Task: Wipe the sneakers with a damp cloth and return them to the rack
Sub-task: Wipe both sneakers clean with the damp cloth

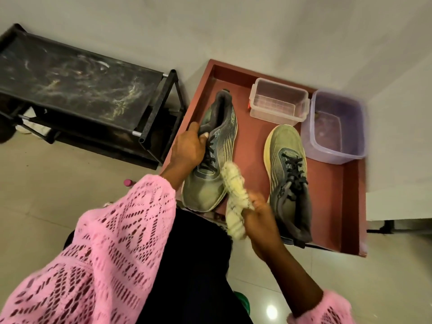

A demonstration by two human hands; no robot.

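**Cloth against the toe of a held sneaker**

Nearest the camera, two arms in pink open-knit sleeves (112,242) reach forward over a dark lap. The right hand (259,220) is closed around a pale yellow, fluffy cloth (235,197), which is blurred; the cloth's upper end lies against the toe side of the sneaker held in the other hand. The left hand (189,148) grips that sneaker (210,155) at the laces and tongue, fingers curled into the opening, with the toe pointing toward the person and the heel pointing away. Its toe hangs over the near edge of a reddish-brown surface (332,202) with a raised rim.

The second sneaker (288,176) lies flat on the surface to the right of the held one, apart from it, its toe pointing away and its heel at the near edge. Both are grey-green with dark laces and yellowish soles.

Farther back, near the far right corner, a clear plastic box (278,104) with clip handles stands just beside a purple translucent tub (336,127), which sits at the right edge. Whether either holds water I cannot tell.

To the left, on the tiled floor (58,183), stands a black rack (77,90) with a scuffed top shelf, against a pale wall.
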